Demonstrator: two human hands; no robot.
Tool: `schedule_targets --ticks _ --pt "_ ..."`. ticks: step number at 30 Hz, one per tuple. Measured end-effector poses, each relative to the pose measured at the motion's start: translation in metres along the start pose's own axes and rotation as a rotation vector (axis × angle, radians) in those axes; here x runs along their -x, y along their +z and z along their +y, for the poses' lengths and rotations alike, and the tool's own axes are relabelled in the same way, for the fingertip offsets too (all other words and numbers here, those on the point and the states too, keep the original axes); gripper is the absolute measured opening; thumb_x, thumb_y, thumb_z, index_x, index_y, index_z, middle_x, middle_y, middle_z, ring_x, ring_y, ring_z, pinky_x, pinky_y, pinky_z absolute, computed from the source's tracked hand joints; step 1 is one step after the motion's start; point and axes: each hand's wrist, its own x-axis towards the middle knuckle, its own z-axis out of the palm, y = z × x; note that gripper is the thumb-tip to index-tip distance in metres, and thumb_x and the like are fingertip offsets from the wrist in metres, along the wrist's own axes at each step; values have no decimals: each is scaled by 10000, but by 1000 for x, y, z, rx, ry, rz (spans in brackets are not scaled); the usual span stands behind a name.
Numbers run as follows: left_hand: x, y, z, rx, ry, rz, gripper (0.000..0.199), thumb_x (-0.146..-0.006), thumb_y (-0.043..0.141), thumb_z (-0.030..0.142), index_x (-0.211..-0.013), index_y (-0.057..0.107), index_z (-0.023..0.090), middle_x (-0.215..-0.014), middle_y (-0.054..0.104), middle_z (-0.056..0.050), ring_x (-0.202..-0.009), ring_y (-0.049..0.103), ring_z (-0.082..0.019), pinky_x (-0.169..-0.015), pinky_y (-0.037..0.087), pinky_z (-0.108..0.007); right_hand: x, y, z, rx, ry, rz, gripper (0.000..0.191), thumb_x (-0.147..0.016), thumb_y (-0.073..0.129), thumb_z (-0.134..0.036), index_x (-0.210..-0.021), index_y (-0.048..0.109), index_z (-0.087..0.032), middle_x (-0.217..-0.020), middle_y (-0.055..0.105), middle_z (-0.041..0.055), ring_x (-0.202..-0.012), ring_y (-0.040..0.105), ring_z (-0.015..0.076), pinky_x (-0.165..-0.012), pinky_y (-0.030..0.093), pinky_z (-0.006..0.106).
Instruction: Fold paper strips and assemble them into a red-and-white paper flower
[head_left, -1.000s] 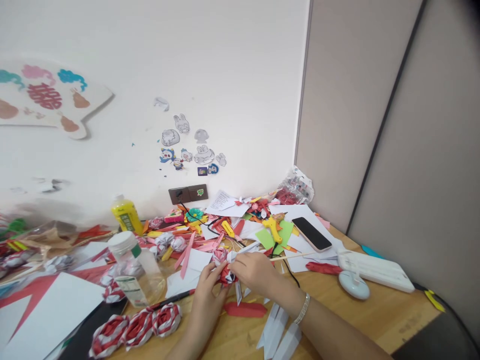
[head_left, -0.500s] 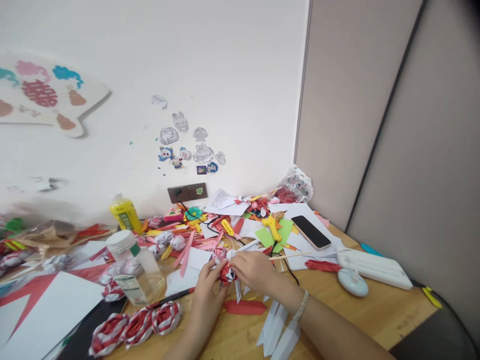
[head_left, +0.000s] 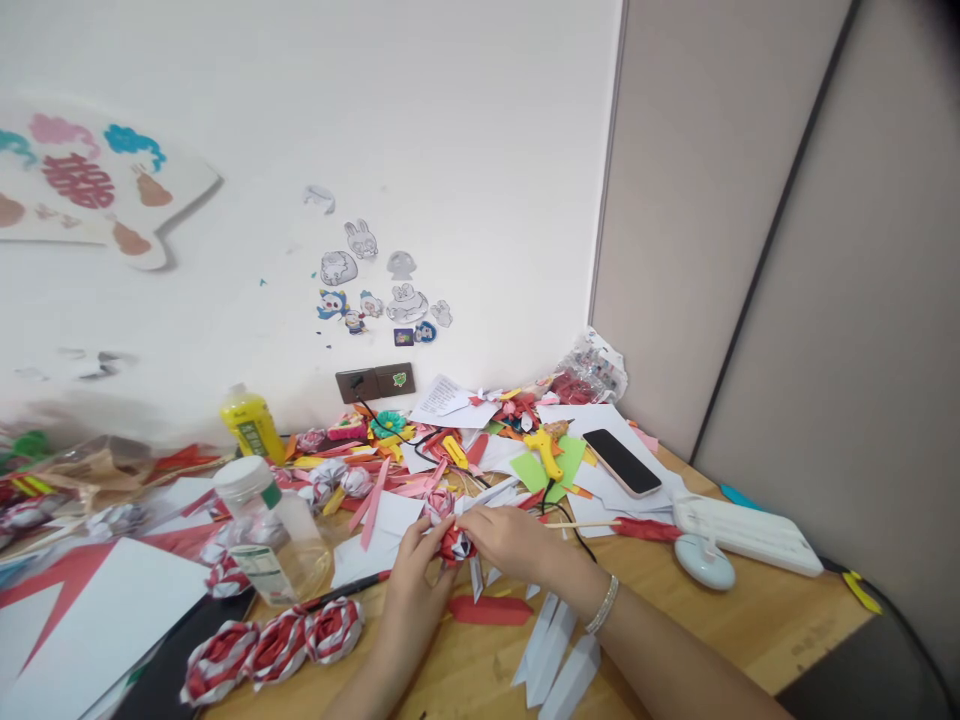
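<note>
A small red-and-white paper flower (head_left: pixel 456 545) is held between my two hands near the middle of the table. My left hand (head_left: pixel 420 565) wraps its fingers round the flower's left side. The fingers of my right hand (head_left: pixel 491 535) pinch its upper right edge. Just behind them sits a pink-and-white paper flower (head_left: pixel 439 503). Below the hands lie a red paper strip (head_left: pixel 490 611) and several folded white strips (head_left: pixel 553 650). Three red-and-white rolled paper flowers (head_left: pixel 276 648) rest in a row at the front left.
A clear plastic jar (head_left: pixel 274 535) and a yellow bottle (head_left: pixel 253 425) stand on the left. A yellow glue gun (head_left: pixel 546 455), a phone (head_left: pixel 622 462), a white power strip (head_left: pixel 748 535) and a mouse (head_left: pixel 703 562) lie on the right. Paper scraps cover the back.
The fingers of my right hand have shifted slightly on the flower, and my right wrist sits a little differently. Both hands still hold it.
</note>
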Motion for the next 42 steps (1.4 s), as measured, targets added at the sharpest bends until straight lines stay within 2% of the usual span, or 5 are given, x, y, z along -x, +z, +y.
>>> schedule_targets --ticks 11,16,31,37,42 --pt "-1 -1 0 -37 25 -2 387 -701 529 209 -1081 596 235 -1023 548 -73 -970 561 -230 -846 463 -394 -2 -4 -3 75 46 77 104 -890 412 -147 -955 493 -155 -777 596 32 -696 569 153 -583 386 246" --pt "0 -1 -1 -39 49 17 395 -710 527 200 -1098 585 242 -1026 543 -69 -964 562 -222 -842 467 -396 -3 -4 -3 77 108 123 175 -909 387 -229 -800 507 -164 -714 586 28 -648 551 145 -560 358 240" --pt "1 1 -6 -34 77 -32 417 -715 536 192 -1130 572 220 -1061 534 -91 -1008 542 -238 -844 466 -395 -6 -14 3 -268 239 -8 156 -900 428 -270 -874 555 -184 -783 628 6 -709 576 128 -601 344 209" --pt "1 1 -4 -40 94 -15 428 -718 538 185 -1145 556 215 -1072 526 -92 -1023 533 -236 -860 458 -393 -5 -5 -2 -160 239 63 211 -928 310 -210 -1004 501 -162 -827 618 51 -738 579 156 -618 365 233" --pt "1 1 -5 -63 69 1 413 -724 542 202 -1136 558 205 -1031 535 -85 -969 556 -225 -839 470 -396 -5 -3 -6 -58 136 121 172 -912 341 -204 -864 502 -165 -794 582 44 -730 542 167 -624 371 256"
